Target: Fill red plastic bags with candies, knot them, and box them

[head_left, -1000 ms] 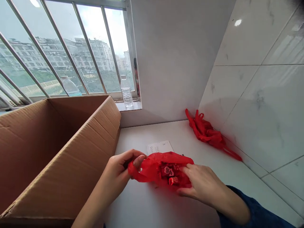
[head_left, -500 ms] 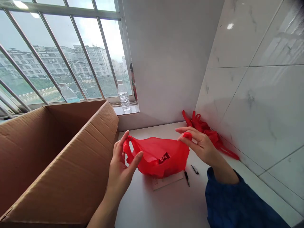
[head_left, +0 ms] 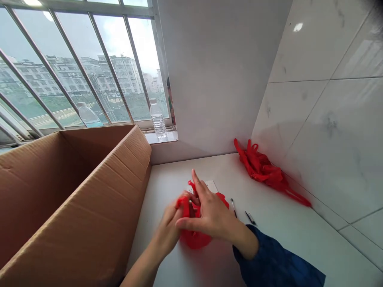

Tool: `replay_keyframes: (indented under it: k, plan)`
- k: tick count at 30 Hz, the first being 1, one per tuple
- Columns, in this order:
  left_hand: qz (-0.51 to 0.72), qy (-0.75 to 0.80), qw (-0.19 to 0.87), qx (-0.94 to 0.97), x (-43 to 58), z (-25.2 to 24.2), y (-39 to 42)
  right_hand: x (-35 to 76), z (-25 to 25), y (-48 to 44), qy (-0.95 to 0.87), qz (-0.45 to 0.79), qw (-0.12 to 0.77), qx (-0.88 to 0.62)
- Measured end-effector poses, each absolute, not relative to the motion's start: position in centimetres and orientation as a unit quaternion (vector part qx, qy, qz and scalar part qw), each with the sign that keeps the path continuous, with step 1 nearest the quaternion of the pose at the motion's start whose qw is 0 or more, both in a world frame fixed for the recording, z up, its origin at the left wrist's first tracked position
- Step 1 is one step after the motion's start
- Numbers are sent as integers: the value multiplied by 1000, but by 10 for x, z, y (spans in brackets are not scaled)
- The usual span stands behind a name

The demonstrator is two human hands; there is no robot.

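A small red plastic bag (head_left: 194, 238) lies on the white counter (head_left: 287, 227), bunched up between both my hands. My left hand (head_left: 169, 227) grips the bag's handles from the left, fingers closed round the red plastic. My right hand (head_left: 211, 213) lies over the top of the bag and over the left hand, thumb pressing the handles and index finger pointing away from me. The bag's contents are hidden under my hands. A white paper slip (head_left: 211, 185) peeks out just beyond my fingers.
A large open cardboard box (head_left: 74, 199) fills the left side. A heap of red bags (head_left: 263, 169) lies in the far right corner by the tiled wall. Two pens (head_left: 233, 207) lie right of my hands. A water bottle (head_left: 158, 118) stands on the window sill.
The bag was held open and lifted by both handles half a second ago. Now my hands have come together and the handles are gathered, with the bag down on the counter.
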State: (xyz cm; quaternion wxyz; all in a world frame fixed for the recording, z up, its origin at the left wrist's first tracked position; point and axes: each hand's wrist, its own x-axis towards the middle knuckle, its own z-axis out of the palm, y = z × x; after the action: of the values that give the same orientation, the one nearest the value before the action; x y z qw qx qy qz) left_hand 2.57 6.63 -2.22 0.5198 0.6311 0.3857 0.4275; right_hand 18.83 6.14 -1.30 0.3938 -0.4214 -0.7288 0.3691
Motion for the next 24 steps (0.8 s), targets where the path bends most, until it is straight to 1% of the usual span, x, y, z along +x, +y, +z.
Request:
replay_keyframes:
  k: [3, 5, 6, 9, 11, 13, 15, 17, 21, 22, 24]
  plan:
    - [387, 423, 471, 671, 30, -28, 65, 176, -16, 58, -753, 328, 385, -421]
    - [369, 449, 434, 688, 31, -25, 63, 174, -16, 59, -744, 338, 407, -408]
    - [362, 447, 436, 692, 31, -22, 63, 176, -16, 61, -730, 353, 427, -399]
    - [330, 394, 501, 697, 30, -14, 62, 186, -16, 69, -663, 402, 500, -386]
    - [316, 359, 540, 692, 31, -11, 63, 194, -16, 73, -612, 448, 525, -385]
    - [340, 347, 549, 680, 33, -12, 63, 200, -17, 75, -605, 491, 512, -361]
    - [369, 347, 551, 664, 35, -15, 64, 202, -18, 76, -631, 499, 494, -329]
    - [373, 344, 569, 647, 36, -18, 64, 200, -20, 76, -630, 514, 490, -315]
    - [362, 350, 653, 565, 32, -21, 69, 196, -21, 76, -533, 637, 487, -270]
    - [364, 352, 675, 537, 31, -21, 71, 198, -21, 75, -530, 649, 483, -255]
    - [378, 350, 710, 480, 28, -22, 74, 203, -18, 74, -576, 622, 468, -249]
